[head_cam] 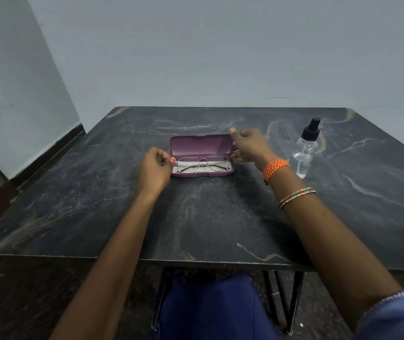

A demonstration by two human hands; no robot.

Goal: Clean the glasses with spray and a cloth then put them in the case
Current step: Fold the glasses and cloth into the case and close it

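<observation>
Blue-clad lap (210, 310) sat nearest, under the dark marble table (196, 217). Both forearms reached forward over it; right wrist carried an orange band (275, 168) and bangles (297, 197). Left hand (155, 168) pinched the left end of the glasses (202, 164); right hand (248, 146) pinched their right end, fingers curled. Glasses lay folded on white cloth (188, 164) inside the open purple case (202, 149), mid-table. Spray bottle (304, 150) stood upright right of the case, apart from it.
</observation>
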